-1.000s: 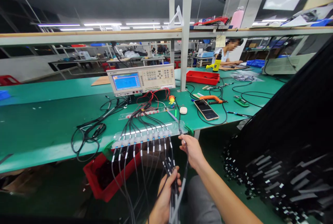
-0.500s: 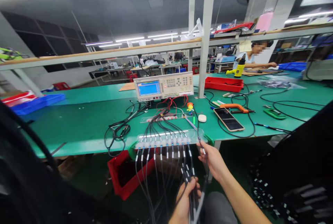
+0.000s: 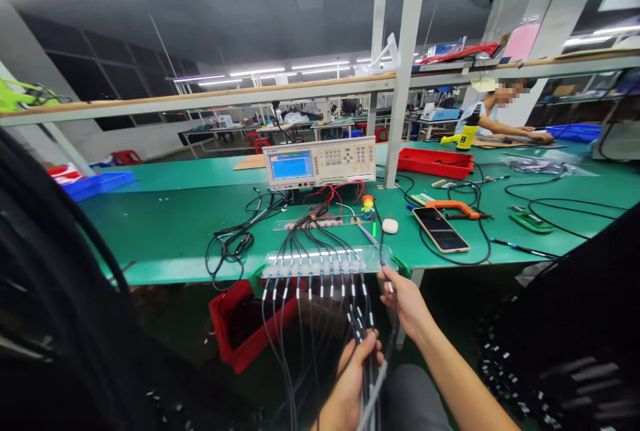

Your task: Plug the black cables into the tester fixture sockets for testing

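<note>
Black cables [image 3: 320, 297], about ten, hang vertically from fixture [image 3: 325, 261] on table [image 3: 165, 231]. Left hand [image 3: 353, 377] fisted round bundle; right hand [image 3: 405, 297] pinches one plug [image 3: 389, 284].

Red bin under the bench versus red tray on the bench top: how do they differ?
The red bin sits on the floor below the bench edge, deep-walled and tilted; the red tray lies flat on the green bench top, shallow and long. The bin is near the hanging cables; the tray is beyond the post. Both are red plastic.

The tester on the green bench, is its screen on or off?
On. The tester's screen glows blue with lines of readout; the text is too small to read.
</note>
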### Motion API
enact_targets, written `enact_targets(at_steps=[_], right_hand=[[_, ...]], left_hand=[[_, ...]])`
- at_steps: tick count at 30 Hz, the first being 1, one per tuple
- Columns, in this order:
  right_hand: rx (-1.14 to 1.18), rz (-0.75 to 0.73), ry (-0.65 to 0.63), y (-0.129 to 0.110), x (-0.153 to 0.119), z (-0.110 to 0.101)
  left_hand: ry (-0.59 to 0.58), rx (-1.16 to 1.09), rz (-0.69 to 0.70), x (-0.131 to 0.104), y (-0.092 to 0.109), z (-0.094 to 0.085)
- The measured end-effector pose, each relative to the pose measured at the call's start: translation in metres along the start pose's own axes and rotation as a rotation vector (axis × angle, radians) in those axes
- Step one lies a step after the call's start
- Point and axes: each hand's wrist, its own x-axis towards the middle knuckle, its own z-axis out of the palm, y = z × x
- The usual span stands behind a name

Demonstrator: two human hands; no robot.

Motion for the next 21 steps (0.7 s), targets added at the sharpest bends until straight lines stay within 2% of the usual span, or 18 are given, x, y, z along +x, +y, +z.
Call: enact_targets(at_steps=[5, 11, 13, 15, 21], right_hand=[[-0.081, -0.056, -0.068, 0.009, -0.017, -0.006], [-0.097, 0.142, -0.112, 0.04, -0.036, -0.027], [-0.12, 0.153, -0.137, 0.045, -0.036, -0.031], [-0.186, 0.12, -0.15, 0.045, -0.034, -0.029], [-0.298, -0.131, -0.106, 0.036, -0.028, -0.019]], left_hand=[[-0.035, 0.036, -0.011, 0.006, -0.001, 0.0], [-0.061, 0.086, 0.0, 0.013, -0.007, -0.006], [-0.066, 0.102, 0.014, 0.014, -0.008, -0.007], [-0.069, 0.116, 0.026, 0.013, -0.009, -0.006], [-0.038, 0.073, 0.062, 0.007, -0.007, 0.002]])
